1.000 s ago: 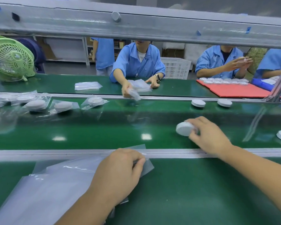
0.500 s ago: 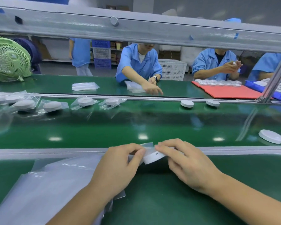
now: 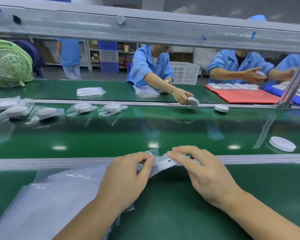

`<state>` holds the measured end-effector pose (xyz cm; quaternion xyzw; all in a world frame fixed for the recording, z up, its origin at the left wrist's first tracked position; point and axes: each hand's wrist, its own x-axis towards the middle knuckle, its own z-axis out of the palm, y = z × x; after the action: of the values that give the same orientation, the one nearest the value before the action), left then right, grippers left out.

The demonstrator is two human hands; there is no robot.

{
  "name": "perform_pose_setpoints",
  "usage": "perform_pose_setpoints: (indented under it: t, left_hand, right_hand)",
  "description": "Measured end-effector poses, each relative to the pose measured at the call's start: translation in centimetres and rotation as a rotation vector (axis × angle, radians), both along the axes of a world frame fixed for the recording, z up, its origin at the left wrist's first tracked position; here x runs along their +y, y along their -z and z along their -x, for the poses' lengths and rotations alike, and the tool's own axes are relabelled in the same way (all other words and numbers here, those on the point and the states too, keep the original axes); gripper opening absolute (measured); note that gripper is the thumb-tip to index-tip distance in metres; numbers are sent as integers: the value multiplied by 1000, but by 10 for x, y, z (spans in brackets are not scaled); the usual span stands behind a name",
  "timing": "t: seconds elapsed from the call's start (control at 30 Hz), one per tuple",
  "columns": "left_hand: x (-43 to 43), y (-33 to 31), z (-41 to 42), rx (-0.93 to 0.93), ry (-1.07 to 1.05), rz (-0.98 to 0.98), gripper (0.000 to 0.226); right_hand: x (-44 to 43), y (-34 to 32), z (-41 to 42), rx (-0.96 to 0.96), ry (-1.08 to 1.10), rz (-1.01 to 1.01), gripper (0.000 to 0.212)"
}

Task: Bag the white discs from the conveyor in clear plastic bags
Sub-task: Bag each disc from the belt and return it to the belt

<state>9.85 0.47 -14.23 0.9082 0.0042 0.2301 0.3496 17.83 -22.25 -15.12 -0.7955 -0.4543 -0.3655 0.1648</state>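
One wide-angle head camera; faces forward and down across the conveyor (image 3: 145, 132); near bench (image 3: 163, 213) close below.

Lighting bright and even from overhead, leaving a row of white glare spots on the glossy green conveyor (image 3: 180, 132), which also mirrors the far side. Shadows soft, darkest under the bagged discs (image 3: 47, 112) at its left edge. Wide-angle bowing of the metal rail (image 3: 163, 32); far workers (image 3: 151, 66) slightly blurred.

This is a factory packing line. A green conveyor (image 3: 145, 134) runs between two counters (image 3: 197, 213), workers (image 3: 149, 66) in matching blue coats sit across it, and bagged discs (image 3: 83, 107) lie on it in a row. Plastic crates (image 3: 108, 56) stand stacked behind them.
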Motion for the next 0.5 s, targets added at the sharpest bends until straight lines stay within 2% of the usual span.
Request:
perform_pose_setpoints:
  t: [0.07, 0.13, 0.17, 0.23, 0.3, 0.4, 0.5]
  left_hand:
    - [-1, 0, 1, 0, 25, 18, 26]
    - [-2, 0, 2, 32, 134, 158, 25]
    - [-3, -1, 2, 71, 217, 274, 25]
    - [-3, -4, 2, 128, 345, 434, 44]
    - [-3, -3, 0, 89, 344, 435, 56]
    - [-7, -4, -3, 12, 311, 481, 47]
    - [-8, -5, -2, 33, 317, 575, 42]
  right_hand:
    - [1, 0, 1, 22, -4, -26, 72]
    - [3, 1, 4, 74, -56, -94, 53]
    - [6, 1, 7, 157, -86, -181, 40]
    - [12, -2, 14, 401, -101, -442, 26]
    - [18, -7, 19, 617, -111, -618, 20]
    - [22, -8, 24, 690, -107, -624, 20]
    - [25, -7, 25, 763, -91, -599, 22]
